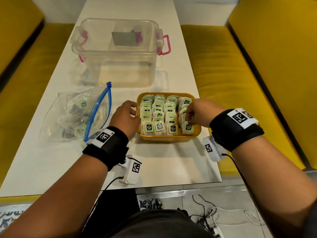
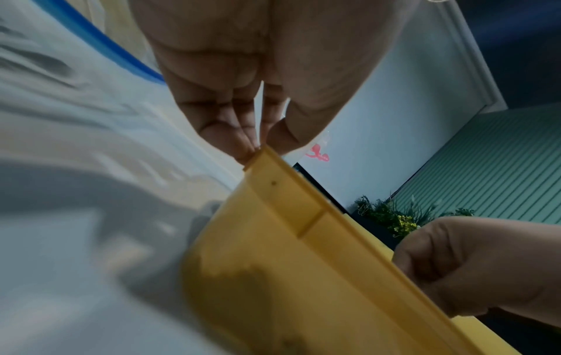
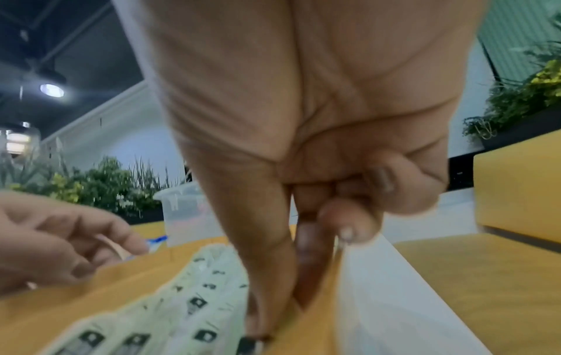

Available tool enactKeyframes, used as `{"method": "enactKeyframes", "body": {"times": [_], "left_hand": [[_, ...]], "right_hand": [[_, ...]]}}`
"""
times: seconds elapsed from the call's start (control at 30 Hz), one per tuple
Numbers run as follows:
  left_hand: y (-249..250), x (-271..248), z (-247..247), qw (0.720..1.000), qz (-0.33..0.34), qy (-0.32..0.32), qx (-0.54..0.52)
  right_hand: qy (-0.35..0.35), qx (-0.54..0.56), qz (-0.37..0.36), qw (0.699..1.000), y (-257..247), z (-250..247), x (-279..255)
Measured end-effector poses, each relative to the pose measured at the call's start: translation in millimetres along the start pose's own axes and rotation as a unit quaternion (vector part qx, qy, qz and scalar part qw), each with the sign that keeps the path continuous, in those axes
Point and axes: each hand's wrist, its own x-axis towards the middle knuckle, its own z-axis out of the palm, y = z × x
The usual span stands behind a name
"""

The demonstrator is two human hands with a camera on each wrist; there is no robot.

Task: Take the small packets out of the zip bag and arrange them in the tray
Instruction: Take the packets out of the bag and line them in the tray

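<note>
A yellow tray (image 1: 195, 134) (image 2: 288, 264) (image 3: 91, 288) holds several rows of white tea packets (image 1: 158, 115) (image 3: 188, 300) with green tags, standing upright. My right hand (image 1: 187, 118) (image 3: 285, 300) reaches into the right-hand row, and its thumb and forefinger pinch the top of the front packet (image 1: 187, 129). Thumb and fingers of my left hand (image 1: 132, 109) (image 2: 261, 144) hold the tray's left rim near the far corner. The clear zip bag (image 1: 75, 114) (image 2: 75, 120) with a blue zip lies open left of the tray, with several packets inside.
A large clear plastic box (image 1: 118, 50) with pink handles stands behind the tray on the white table (image 1: 163, 165). Yellow benches (image 1: 231, 74) run along both sides. Cables trail from the wrist cameras over the table's near edge.
</note>
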Motion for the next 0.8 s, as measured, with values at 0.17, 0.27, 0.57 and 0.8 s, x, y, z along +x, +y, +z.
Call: {"method": "enactKeyframes", "body": {"times": [0.17, 0.27, 0.57, 0.8], "left_hand": [[-2, 0, 0, 1.0, -0.006, -0.003, -0.008], [-3, 1, 0, 1.0, -0.005, -0.005, -0.01], [2, 2, -25, 0.997, 0.056, 0.01, -0.043], [-11, 3, -114, 0.989, 0.092, 0.082, -0.087]], "right_hand": [[0.048, -0.05, 0.006, 0.998, -3, -4, 2], [0.059, -0.058, 0.02, 0.996, -3, -1, 5], [0.146, 0.003, -0.032, 0.989, -33, -33, -17], [0.108, 0.112, -0.184, 0.971, -141, -22, -5]]}}
